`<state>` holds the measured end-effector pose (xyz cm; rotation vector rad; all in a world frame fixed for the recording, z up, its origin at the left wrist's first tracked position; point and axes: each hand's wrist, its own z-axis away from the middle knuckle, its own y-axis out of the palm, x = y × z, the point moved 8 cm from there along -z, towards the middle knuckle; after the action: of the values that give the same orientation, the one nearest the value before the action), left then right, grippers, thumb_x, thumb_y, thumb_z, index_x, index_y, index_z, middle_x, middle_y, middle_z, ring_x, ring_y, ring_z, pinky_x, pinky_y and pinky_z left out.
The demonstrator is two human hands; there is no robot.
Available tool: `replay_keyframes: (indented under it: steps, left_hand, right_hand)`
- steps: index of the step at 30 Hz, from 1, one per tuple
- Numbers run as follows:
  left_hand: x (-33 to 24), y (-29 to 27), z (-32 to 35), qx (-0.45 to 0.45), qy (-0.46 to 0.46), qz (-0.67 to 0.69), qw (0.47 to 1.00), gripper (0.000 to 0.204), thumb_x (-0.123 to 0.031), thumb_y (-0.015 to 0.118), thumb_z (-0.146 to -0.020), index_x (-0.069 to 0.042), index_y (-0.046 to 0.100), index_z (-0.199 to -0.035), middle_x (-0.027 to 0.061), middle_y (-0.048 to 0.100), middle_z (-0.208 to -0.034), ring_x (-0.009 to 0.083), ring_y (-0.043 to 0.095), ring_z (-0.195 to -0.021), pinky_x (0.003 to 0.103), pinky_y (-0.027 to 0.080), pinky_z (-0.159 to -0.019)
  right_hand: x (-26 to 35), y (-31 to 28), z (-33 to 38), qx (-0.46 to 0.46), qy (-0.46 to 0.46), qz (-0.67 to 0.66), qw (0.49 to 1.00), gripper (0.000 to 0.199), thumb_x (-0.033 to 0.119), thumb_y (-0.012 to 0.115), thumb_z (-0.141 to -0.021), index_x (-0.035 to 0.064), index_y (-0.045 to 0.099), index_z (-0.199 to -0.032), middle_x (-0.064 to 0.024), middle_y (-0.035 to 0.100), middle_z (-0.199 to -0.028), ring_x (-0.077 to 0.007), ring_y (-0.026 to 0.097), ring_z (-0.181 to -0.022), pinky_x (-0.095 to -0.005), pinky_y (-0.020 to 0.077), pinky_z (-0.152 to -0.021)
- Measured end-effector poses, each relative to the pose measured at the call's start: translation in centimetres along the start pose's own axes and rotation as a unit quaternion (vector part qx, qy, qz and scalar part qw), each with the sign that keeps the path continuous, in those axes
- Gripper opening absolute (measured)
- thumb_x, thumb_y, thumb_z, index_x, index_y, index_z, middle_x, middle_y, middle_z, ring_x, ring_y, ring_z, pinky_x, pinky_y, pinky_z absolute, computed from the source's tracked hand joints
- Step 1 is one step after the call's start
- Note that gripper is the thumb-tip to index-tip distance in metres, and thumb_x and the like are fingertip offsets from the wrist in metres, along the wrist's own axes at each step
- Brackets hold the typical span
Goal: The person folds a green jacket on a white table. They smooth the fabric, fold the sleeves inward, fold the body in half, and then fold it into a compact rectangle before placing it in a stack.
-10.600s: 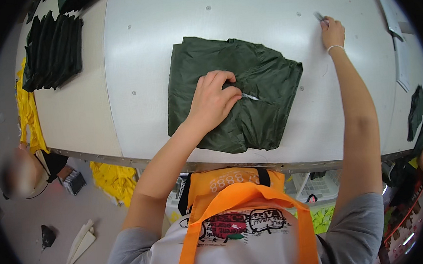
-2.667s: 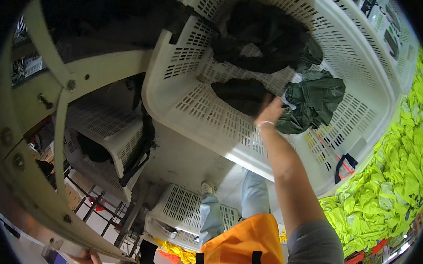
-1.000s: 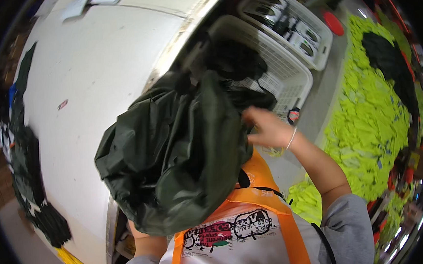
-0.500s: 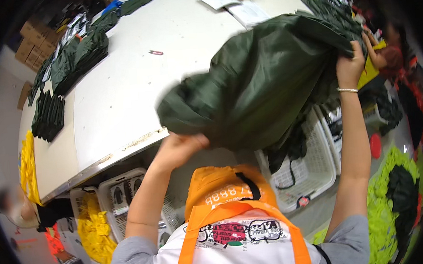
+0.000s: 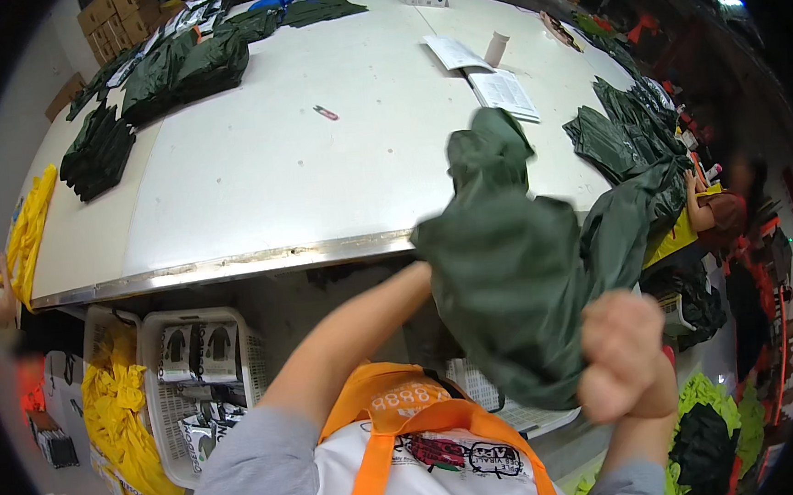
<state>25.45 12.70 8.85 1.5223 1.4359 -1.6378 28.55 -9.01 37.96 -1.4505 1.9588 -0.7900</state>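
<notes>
A shiny dark green garment (image 5: 509, 276) hangs in loose, blurred folds in front of me, over the near edge of the white table (image 5: 254, 184). My left forearm reaches behind it, and the cloth covers the left hand, so its fingers are hidden. At the garment's lower right edge, my right hand (image 5: 620, 351) is closed like a fist and smeared by motion, gripping the cloth. More dark green garments (image 5: 623, 140) lie heaped at the table's right end, and the held one overlaps them there.
Dark green folded stacks (image 5: 100, 153) and a yellow garment (image 5: 32, 232) lie on the left. An open notebook (image 5: 501, 93), a cup (image 5: 497, 49) and small red thread snips (image 5: 325, 113) rest on the table. Below stands a white basket (image 5: 156, 356) of packets. A co-worker's arm (image 5: 699, 212) shows at right.
The garment has swung from spread out over the table to hanging nearer me. My right hand has come down and inward. My left hand has moved right, behind the cloth.
</notes>
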Motion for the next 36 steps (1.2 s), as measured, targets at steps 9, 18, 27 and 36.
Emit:
replay_keyframes:
  steps: [9, 18, 27, 36]
  left_hand:
    - [2.9, -10.8, -3.5, -0.238, -0.022, 0.170, 0.956, 0.060, -0.034, 0.077, -0.063, -0.004, 0.051, -0.108, 0.0149, 0.051, -0.095, 0.0316, 0.052, -0.087, 0.041, 0.045, -0.079]
    - [-0.8, -22.8, 5.8, -0.432, 0.103, 0.078, 0.893, 0.044, -0.030, 0.072, -0.071, -0.005, 0.051, -0.101, 0.0123, 0.051, -0.088, 0.0289, 0.053, -0.079, 0.039, 0.046, -0.074]
    - [-20.5, -26.5, 25.6, -0.661, 0.445, -0.480, 0.368, 0.019, -0.026, 0.050, -0.090, -0.007, 0.049, -0.085, 0.0080, 0.049, -0.080, 0.0184, 0.050, -0.069, 0.028, 0.042, -0.061]
    - [-22.4, -32.7, 32.9, -0.430, 0.241, -0.320, 0.809, 0.062, -0.050, 0.059, -0.082, 0.002, 0.049, -0.115, 0.0149, 0.053, -0.097, 0.0250, 0.053, -0.086, 0.035, 0.044, -0.080]
  right_hand:
    - [-0.5, 9.2, 26.9, 0.344, 0.548, 0.005, 0.763, 0.054, 0.024, 0.074, -0.071, 0.0026, 0.048, -0.113, -0.0156, 0.051, -0.107, -0.0333, 0.053, -0.099, -0.0386, 0.0467, -0.082]
    - [-7.1, 16.9, 16.3, 0.015, 0.486, -0.231, 0.843, 0.058, 0.014, 0.074, -0.071, -0.0030, 0.045, -0.118, -0.0197, 0.059, -0.093, -0.0289, 0.060, -0.086, -0.0337, 0.0477, -0.075]
    - [-10.2, -0.4, 15.4, -0.258, 0.375, 0.119, 0.882, 0.019, 0.006, 0.066, -0.076, 0.0010, 0.060, -0.093, -0.0084, 0.062, -0.081, -0.0201, 0.061, -0.075, -0.0303, 0.0477, -0.068]
    - [-9.1, -13.5, 10.9, -0.198, 0.195, 0.416, 0.866, 0.016, 0.009, 0.068, -0.075, 0.0034, 0.058, -0.087, -0.0047, 0.057, -0.078, -0.0162, 0.054, -0.070, -0.0268, 0.0431, -0.066]
